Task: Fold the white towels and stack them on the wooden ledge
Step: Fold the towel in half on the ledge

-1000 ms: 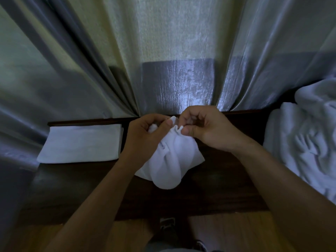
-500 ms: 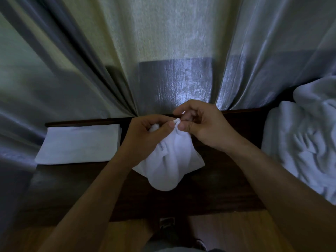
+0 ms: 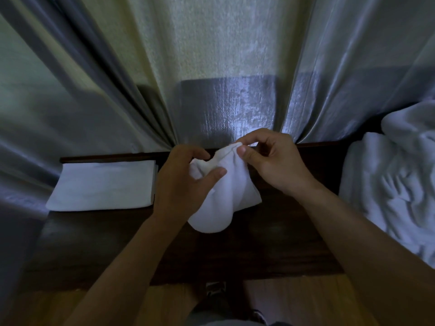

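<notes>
White terry cloth, a small crumpled towel (image 3: 226, 191), hanging bunched above the middle of the dark wooden ledge (image 3: 277, 222), its rounded lower end drooping toward the near edge. Left hand (image 3: 179, 184) gripping the towel's upper left side, thumb on the front of the cloth and curled fingers (image 3: 200, 153) closed over the back of the top fold. Right hand (image 3: 273, 161) pinching the topmost corner between thumb and forefinger, remaining fingers loosely curled behind it and holding nothing else. Both bare forearms reaching in from the lower corners. Flat on the ledge's left end, well apart from the held cloth, a neatly folded white rectangular towel (image 3: 103, 184), its far edge close to the curtain. On the right, a rumpled heap of white towels (image 3: 395, 184), unfolded, spilling past the frame's edge. Behind everything, pale cream and silvery-grey drapes (image 3: 223, 67) falling in long pleats down to the back of the ledge. Below the ledge, a strip of light wooden floor (image 3: 294, 300).
</notes>
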{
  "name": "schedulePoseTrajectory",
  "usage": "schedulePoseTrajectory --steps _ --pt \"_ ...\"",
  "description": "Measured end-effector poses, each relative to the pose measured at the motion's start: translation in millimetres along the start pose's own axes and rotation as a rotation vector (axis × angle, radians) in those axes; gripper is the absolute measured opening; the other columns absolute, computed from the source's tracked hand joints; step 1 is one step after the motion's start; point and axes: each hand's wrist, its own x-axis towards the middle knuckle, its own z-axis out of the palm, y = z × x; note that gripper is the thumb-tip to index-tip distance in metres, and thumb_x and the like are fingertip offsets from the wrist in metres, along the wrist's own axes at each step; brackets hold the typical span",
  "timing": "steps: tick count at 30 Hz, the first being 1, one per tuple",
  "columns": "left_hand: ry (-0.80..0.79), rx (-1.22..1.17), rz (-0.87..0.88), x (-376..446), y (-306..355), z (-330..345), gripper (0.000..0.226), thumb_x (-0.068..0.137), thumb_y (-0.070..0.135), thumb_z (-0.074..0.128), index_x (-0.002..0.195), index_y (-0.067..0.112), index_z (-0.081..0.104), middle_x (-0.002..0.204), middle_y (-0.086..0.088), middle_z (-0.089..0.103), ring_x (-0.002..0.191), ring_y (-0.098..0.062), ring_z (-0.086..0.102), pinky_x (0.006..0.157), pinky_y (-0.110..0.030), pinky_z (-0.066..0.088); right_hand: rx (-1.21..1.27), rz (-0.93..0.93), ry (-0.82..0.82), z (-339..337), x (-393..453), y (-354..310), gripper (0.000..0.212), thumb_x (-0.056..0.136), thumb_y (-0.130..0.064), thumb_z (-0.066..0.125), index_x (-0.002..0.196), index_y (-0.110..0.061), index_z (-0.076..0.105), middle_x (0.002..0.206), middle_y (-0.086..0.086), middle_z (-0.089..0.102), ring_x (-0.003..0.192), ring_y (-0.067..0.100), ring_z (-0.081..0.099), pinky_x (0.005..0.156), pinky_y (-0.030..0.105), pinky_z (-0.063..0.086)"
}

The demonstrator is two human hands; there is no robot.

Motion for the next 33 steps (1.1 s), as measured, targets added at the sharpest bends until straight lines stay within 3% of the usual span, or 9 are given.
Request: schedulePoseTrajectory --steps 8,13,18,21,23,25,28,31,33 --pt "-0.087 -0.119 -0.02 1.4 4.6 15.0 0.017 0.086 0.032 0.077 0.094 0.037 0.062 0.086 0.018 0.061 0.088 0.004 0.059 0.076 -0.002 0.036 0.06 -0.036 -0.111 2.5 -4.4 -4.0 0.015 0.095 -0.012 0.07 0.1 -0.025 0.076 0.092 -0.002 0.076 0.089 0.017 0.072 0.076 0.029 0.06" --pt "-0.045 -0.028 -0.004 8.5 -1.3 5.3 0.017 0.088 0.027 0.075 0.082 0.03 0.059 0.081 0.017 0.059 0.082 0.009 0.055 0.074 -0.003 0.035 0.095 -0.016 -0.043 -5.0 -4.6 -4.3 0.009 0.097 -0.008 0.066 0.102 -0.012 0.072 0.082 0.008 0.071 0.058 0.022 0.066 0.051 0.028 0.054" --pt "-0.049 -0.027 -0.02 10.4 7.5 5.5 0.015 0.088 0.033 0.074 0.084 0.031 0.059 0.083 0.016 0.061 0.082 0.002 0.057 0.071 -0.005 0.037 0.169 -0.018 -0.027 2.4 -6.9 -1.5 0.005 0.103 -0.012 0.056 0.103 -0.013 0.061 0.077 0.002 0.07 0.052 0.028 0.067 0.053 0.035 0.057" --pt "-0.088 -0.082 -0.146 18.0 2.1 -3.5 0.018 0.083 0.044 0.075 0.093 0.035 0.063 0.086 0.017 0.064 0.084 0.007 0.059 0.071 -0.005 0.04 0.186 -0.013 0.016 -2.7 -3.2 0.9 0.008 0.103 -0.009 0.054 0.102 -0.014 0.061 0.083 0.015 0.068 0.061 0.033 0.072 0.058 0.044 0.062" --pt "-0.097 -0.067 -0.184 24.0 -9.2 -16.2 0.019 0.086 0.045 0.072 0.098 0.035 0.062 0.088 0.018 0.064 0.082 0.005 0.061 0.073 -0.014 0.046 0.186 -0.003 0.063 -12.8 -0.3 1.9 0.012 0.103 -0.007 0.055 0.099 -0.016 0.06 0.086 0.014 0.066 0.064 0.033 0.074 0.062 0.046 0.063" --pt "-0.065 -0.089 -0.195 27.8 -20.3 -31.2 0.015 0.094 0.043 0.064 0.1 0.029 0.062 0.088 0.016 0.064 0.076 0.003 0.062 0.07 -0.024 0.049 0.202 0.007 0.125 -27.0 2.7 2.4 0.014 0.101 -0.004 0.058 0.096 -0.017 0.06 0.087 0.014 0.065 0.065 0.034 0.075 0.063 0.045 0.064" --pt "-0.02 -0.178 -0.277 27.7 -37.6 -53.2 0.032 0.102 0.043 0.049 0.108 0.015 0.063 0.088 0.013 0.059 0.076 0.005 0.056 0.071 -0.026 0.044 0.272 0.027 0.2 -54.2 5.4 2.6 0.008 0.098 -0.001 0.062 0.098 -0.01 0.062 0.085 0.018 0.064 0.066 0.035 0.075 0.065 0.043 0.064" --pt "-0.073 -0.339 -0.476 25.3 -47.7 -73.4 0.029 0.107 0.035 0.043 0.117 0.016 0.062 0.1 0.007 0.059 0.094 -0.011 0.055 0.084 -0.037 0.045 0.318 0.013 0.241 -80.1 7.0 -0.7 0.006 0.097 -0.002 0.065 0.102 -0.005 0.064 0.081 0.018 0.068 0.067 0.03 0.075 0.065 0.037 0.063" --pt "-0.151 -0.475 -0.496 25.5 -45.6 -84.3 0.021 0.107 0.021 0.044 0.113 0.017 0.064 0.098 0.002 0.061 0.089 -0.011 0.059 0.078 -0.034 0.049 0.323 -0.005 0.241 -90.7 7.9 -5.3 0.011 0.097 -0.001 0.064 0.099 -0.012 0.068 0.076 0.01 0.073 0.067 0.027 0.076 0.064 0.033 0.063"
